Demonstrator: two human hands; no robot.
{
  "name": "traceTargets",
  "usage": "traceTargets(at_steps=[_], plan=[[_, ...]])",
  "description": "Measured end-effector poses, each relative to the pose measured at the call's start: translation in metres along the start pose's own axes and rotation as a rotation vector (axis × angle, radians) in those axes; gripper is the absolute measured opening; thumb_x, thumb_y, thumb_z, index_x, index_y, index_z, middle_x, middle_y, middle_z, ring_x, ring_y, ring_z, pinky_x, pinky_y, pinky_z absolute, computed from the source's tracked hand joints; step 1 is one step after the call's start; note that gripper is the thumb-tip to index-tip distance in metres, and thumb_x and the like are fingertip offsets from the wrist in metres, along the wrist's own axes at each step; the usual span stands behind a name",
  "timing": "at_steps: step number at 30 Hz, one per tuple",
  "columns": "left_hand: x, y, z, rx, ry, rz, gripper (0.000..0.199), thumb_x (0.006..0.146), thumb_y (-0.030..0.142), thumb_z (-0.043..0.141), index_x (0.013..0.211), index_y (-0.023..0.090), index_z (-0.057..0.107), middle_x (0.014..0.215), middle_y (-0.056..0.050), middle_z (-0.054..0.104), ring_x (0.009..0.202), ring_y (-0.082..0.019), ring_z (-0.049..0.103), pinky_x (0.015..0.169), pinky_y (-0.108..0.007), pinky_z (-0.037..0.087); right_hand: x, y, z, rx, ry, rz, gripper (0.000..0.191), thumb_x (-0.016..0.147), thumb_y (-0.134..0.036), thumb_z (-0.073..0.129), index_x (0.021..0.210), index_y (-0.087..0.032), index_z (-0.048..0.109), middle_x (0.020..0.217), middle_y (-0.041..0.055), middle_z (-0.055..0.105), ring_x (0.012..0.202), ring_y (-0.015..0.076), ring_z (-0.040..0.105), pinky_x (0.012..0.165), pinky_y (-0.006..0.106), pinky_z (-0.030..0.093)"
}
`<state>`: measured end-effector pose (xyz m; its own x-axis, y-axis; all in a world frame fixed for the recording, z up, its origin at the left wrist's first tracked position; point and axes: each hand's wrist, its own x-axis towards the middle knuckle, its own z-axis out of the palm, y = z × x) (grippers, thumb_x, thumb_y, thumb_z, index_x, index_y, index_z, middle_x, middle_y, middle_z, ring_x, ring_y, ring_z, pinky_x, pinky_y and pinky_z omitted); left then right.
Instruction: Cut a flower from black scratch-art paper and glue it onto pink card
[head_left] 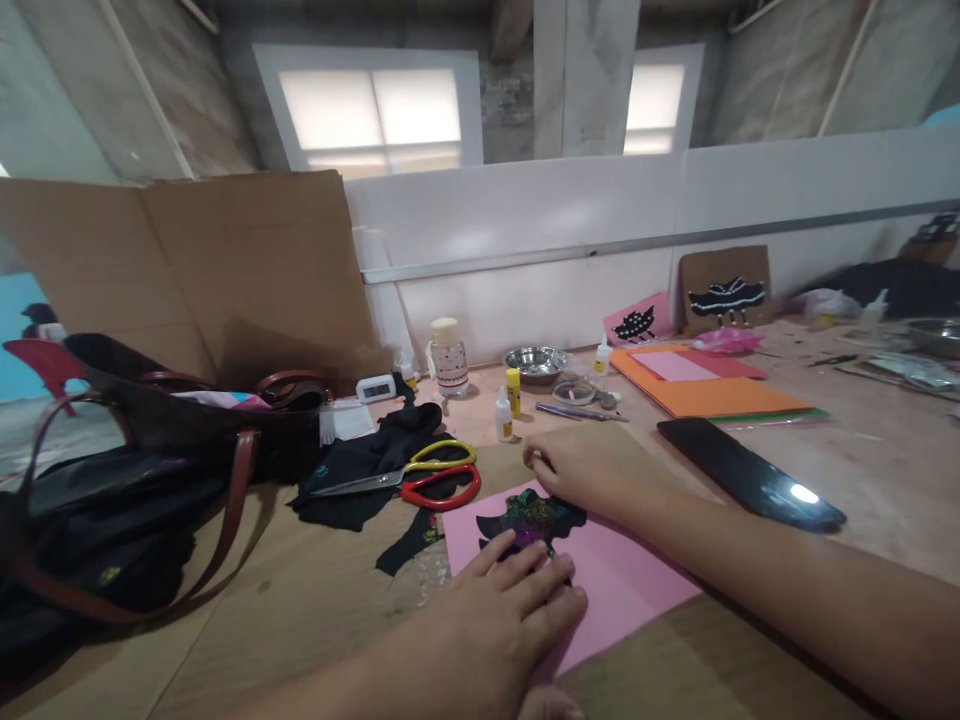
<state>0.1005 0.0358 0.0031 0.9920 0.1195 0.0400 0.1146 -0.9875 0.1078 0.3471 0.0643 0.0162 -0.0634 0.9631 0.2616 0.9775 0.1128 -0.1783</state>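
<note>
My left hand (517, 605) lies flat, fingers spread, over the lower part of a black cloth cutout (536, 512) with green and purple glitter. Under the cutout is a sheet of pink paper (622, 580), on a brown cardboard sheet (300, 600). At the paper's top edge, beside the cutout, rests my right hand (574, 462) with its fingers curled in; whatever they may hold is hidden. To the left, scissors (405, 478) with one yellow and one red handle lie on black cloth (345, 505). A black scrap (411, 540) touches the paper's left side.
Behind my hands stand a glue bottle (504, 415), a glue stick (514, 392), a steel bowl (535, 364) and a patterned bottle (448, 358). A phone (750, 475) and orange paper (705, 385) lie right. A dark bag (277, 430) sits left.
</note>
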Motion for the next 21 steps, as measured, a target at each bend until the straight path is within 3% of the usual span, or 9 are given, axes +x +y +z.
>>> traceTargets(at_steps=[6,14,21], plan=[[0.003,0.003,0.019,0.08,0.134,0.064,0.043,0.109,0.033,0.045,0.143,0.009,0.054,0.154,-0.014,0.055,0.142,-0.026,0.055,0.13,-0.039,0.026,0.001,0.007,-0.001,-0.114,-0.011,-0.01,0.027,0.099,-0.036,0.051,0.1,-0.028,0.077,0.098,0.0074,0.08,0.086,0.0254,0.069,0.069,0.031,0.037],[0.004,0.003,0.02,0.136,0.168,0.064,0.039,0.108,0.035,0.046,0.137,0.011,0.058,0.149,-0.012,0.061,0.136,-0.026,0.059,0.128,-0.039,0.028,0.005,0.021,0.005,-0.128,-0.001,0.044,0.029,0.103,-0.031,0.047,0.115,-0.023,0.071,0.112,0.0086,0.079,0.097,0.0233,0.07,0.078,0.029,0.041],[0.008,0.011,0.015,0.329,0.162,0.112,0.034,0.108,0.03,0.048,0.13,0.008,0.063,0.139,-0.012,0.069,0.124,-0.026,0.068,0.115,-0.039,0.044,0.007,0.024,0.009,-0.132,-0.012,0.063,0.03,0.104,-0.035,0.045,0.117,-0.025,0.07,0.115,0.0069,0.078,0.099,0.0233,0.07,0.081,0.029,0.044]])
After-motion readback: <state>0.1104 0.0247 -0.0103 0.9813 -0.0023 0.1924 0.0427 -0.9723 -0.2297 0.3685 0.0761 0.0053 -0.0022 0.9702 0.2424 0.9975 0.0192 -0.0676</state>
